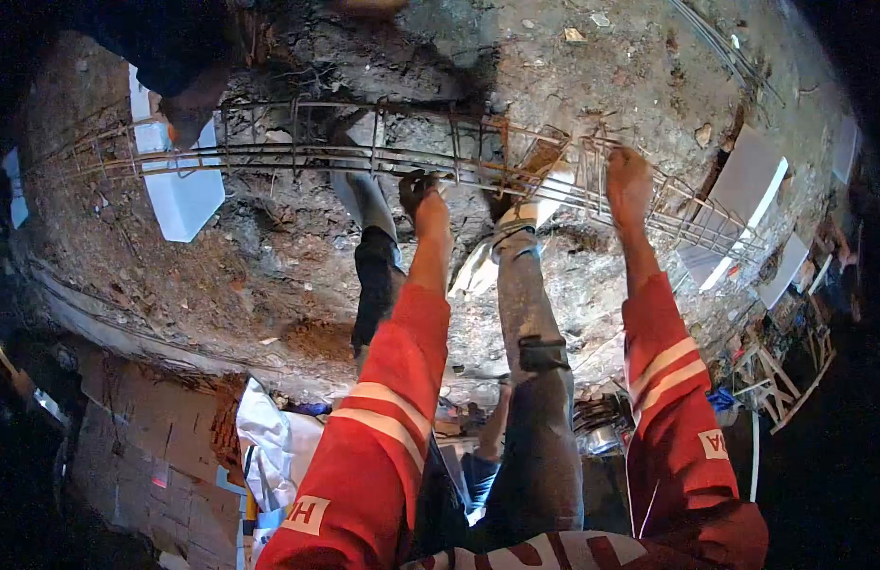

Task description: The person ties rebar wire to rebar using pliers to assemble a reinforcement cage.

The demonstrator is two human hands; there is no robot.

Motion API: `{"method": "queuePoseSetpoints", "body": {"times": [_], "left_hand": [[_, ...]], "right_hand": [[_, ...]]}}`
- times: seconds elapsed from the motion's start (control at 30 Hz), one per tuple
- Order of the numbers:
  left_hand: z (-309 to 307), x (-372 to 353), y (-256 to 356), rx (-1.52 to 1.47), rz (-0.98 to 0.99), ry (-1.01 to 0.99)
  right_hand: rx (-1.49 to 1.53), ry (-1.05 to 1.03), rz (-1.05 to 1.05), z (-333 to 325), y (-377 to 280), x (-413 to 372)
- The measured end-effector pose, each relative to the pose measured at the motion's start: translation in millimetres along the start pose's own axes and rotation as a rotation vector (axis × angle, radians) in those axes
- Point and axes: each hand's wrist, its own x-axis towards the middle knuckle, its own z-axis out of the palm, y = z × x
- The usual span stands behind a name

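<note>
A long rebar cage [297, 157] of thin rods and square stirrups stretches across the view above the dirt ground. My left hand [426, 204] is closed at the cage's lower rods near the middle, around something dark that I cannot make out. My right hand [629, 180] is wrapped round the upper rods of the cage, right of the middle. Several stirrups sit bunched and tilted between my two hands. My legs stand under and beside the cage. At the far left, another person's hand [188, 119] is at the cage.
White blocks [188, 195] lie under the cage's left part, and a white-edged slab [744, 185] is under its right end. Loose rods [720, 43] lie at the upper right. A white sack [269, 437] and wooden pieces [777, 380] are lower down.
</note>
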Motion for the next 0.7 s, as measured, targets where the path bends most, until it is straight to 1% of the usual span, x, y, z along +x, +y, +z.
{"method": "queuePoseSetpoints", "body": {"times": [0.03, 0.07, 0.1, 0.13, 0.2, 0.23, 0.27, 0.3, 0.33, 0.37, 0.4, 0.43, 0.47, 0.5, 0.53, 0.57, 0.6, 0.63, 0.67, 0.7], "left_hand": [[-1, -13, 15, 0.021, -0.073, 0.033], [-3, -29, 53, 0.24, -0.23, 0.005], [-5, -45, 82, 0.459, -0.383, -0.024], [-6, -63, 93, 0.42, -0.185, 0.013], [-8, -104, 121, 0.309, 0.345, -0.172], [-12, -111, 116, 0.192, 0.247, -0.446], [-14, -118, 110, 0.07, 0.147, -0.718], [-15, -139, 117, 0.075, -0.134, -0.798], [-18, -148, 111, 0.056, 0.003, -0.914], [-26, -152, 106, 0.061, 0.01, -0.912], [-35, -154, 102, 0.096, -0.042, -0.879], [-42, -155, 102, 0.131, -0.094, -0.844], [-49, -154, 102, 0.01, -0.2, -0.699], [-59, -148, 96, 0.016, -0.198, -0.694], [-72, -135, 82, -0.049, -0.254, -0.577], [-84, -123, 69, -0.113, -0.311, -0.46], [-95, -106, 57, -0.11, -0.311, -0.458], [-105, -87, 44, -0.146, -0.382, -0.425], [-106, -76, 44, -0.162, -0.417, -0.404], [-106, -66, 45, -0.179, -0.451, -0.381]], "right_hand": [[-0.009, 0.097, -0.131, -5, 12, 2], [-0.016, 0.1, -0.13, -18, 10, 2], [0.171, -0.03, 0.078, -41, 2, 0], [0.36, -0.162, 0.287, -56, -4, -8], [0.465, -0.173, 0.271, -47, -7, -39], [0.485, -0.236, 0.191, -56, -31, -62], [0.535, -0.292, 0.218, -60, -56, -84], [0.431, -0.445, 0.235, -51, -60, -101], [0.464, -0.332, 0.105, -46, -80, -133], [0.63, -0.33, -0.002, -27, -85, -160], [0.285, -0.378, -0.11, -17, -88, -188], [0.293, -0.376, -0.109, -18, -95, -196], [0.33, -0.454, -0.21, -22, -100, -201], [0.367, -0.531, -0.314, -26, -107, -203], [0.2, -0.566, -0.273, -36, -122, -187], [0.342, -0.397, -0.157, -20, -120, -177], [0.478, -0.225, -0.038, -4, -116, -163], [0.452, -0.078, -0.087, 2, -115, -136], [0.33, -0.044, -0.1, 3, -114, -106], [0.309, 0.138, -0.322, 21, -100, -72]]}}
